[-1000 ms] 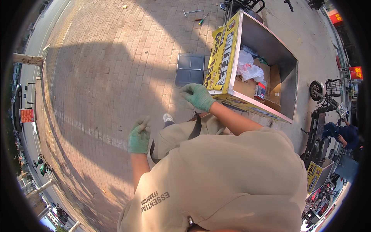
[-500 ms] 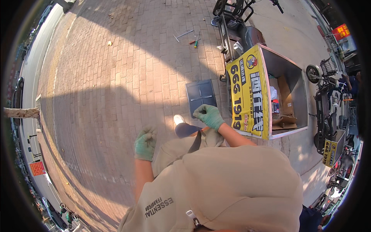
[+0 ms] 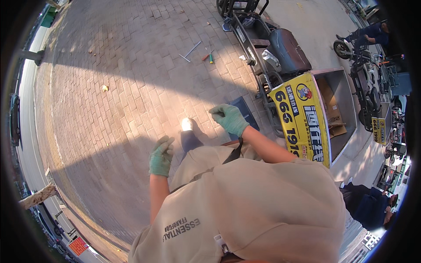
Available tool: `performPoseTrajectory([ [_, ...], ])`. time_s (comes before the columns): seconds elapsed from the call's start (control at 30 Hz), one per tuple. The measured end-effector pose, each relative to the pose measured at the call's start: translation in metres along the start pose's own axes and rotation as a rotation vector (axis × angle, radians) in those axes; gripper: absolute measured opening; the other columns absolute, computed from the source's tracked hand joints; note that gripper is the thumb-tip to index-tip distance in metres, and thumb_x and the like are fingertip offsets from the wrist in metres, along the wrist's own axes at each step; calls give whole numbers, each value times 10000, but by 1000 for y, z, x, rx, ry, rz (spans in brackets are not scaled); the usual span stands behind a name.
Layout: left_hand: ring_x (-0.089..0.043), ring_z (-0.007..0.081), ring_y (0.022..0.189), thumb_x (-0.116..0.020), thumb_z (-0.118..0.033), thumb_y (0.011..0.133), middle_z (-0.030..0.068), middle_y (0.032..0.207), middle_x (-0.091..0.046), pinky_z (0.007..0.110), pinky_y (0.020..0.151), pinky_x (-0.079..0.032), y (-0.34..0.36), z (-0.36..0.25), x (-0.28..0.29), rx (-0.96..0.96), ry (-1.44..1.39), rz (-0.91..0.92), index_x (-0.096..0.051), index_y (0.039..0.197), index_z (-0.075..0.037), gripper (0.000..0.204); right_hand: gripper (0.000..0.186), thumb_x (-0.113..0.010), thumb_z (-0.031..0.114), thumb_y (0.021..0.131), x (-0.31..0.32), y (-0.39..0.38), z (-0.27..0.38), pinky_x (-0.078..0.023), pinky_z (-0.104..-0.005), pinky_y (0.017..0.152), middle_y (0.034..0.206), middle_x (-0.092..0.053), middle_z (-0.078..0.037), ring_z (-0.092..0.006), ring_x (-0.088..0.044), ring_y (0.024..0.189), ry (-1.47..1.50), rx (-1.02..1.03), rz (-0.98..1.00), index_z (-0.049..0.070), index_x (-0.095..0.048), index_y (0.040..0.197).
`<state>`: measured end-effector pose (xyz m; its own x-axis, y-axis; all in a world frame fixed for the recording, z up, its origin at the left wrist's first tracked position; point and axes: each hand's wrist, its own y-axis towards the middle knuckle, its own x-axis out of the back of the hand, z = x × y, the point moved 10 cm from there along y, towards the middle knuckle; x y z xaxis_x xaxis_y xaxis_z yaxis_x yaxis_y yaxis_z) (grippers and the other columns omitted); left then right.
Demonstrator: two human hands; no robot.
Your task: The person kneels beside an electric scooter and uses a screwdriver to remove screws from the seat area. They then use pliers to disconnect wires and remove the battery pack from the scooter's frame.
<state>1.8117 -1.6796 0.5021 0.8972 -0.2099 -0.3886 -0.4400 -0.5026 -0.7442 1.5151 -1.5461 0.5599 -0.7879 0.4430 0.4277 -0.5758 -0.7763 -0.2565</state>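
Brick paving (image 3: 131, 118) spreads across the middle, a band of sunlight slanting over it between two shadows. A yellowish leaf (image 3: 105, 88) lies in the sunlit part. Along the left runs a grey road (image 3: 27, 136), with a dark car (image 3: 15, 120) near the rim. At lower left are a tree trunk (image 3: 38, 196) and, farther down, a red sign (image 3: 78, 246). Toward the right rim a black scooter (image 3: 366, 92) stands near a box (image 3: 379, 130) with a yellow front. One person (image 3: 366, 35) in dark clothes is near its front wheel (image 3: 341, 49); another person (image 3: 366, 204), also in dark clothes, is at lower right.
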Motion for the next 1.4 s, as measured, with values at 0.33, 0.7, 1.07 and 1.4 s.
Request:
performPoseTrajectory([
  [0.33, -656, 182, 847, -546, 29, 865, 184, 1082, -680, 242, 708, -585, 190, -176, -187, 129, 384, 361, -604, 1165, 53, 307, 128, -751, 111, 873, 67, 56, -27, -494, -229, 579, 789, -678, -17, -68, -594, 619, 422, -474, -481, 13, -685, 923],
  [0.7, -391, 73, 504, -613, -200, 969, -3, 683, -546, 217, 436, -298, 312, -188, -367, 235, 658, 372, -650, 1137, -5, 259, 214, -711, 73, 884, 138, 215, -68, -543, -259, 735, 938, -731, -64, -103, -666, 791, 322, -465, -556, -1, -699, 1085],
  [1.07, -460, 62, 594, -539, -109, 1009, 87, 953, -692, 198, 488, -346, 409, -191, -497, 395, 918, 690, -594, 1224, -3, 246, 170, -723, 122, 897, 187, 254, -92, -540, -256, 690, 917, -732, -44, -86, -645, 738, 650, -628, -877, 24, -725, 1036],
  [1.4, -419, 72, 514, -528, -130, 792, 14, 651, -596, 229, 469, -296, 461, -146, -620, 245, 1423, 836, -694, 844, -70, 184, 157, -661, 24, 933, 218, 268, -153, -554, -234, 673, 949, -695, -34, -89, -648, 770, 901, -575, -1107, -4, -684, 1086],
])
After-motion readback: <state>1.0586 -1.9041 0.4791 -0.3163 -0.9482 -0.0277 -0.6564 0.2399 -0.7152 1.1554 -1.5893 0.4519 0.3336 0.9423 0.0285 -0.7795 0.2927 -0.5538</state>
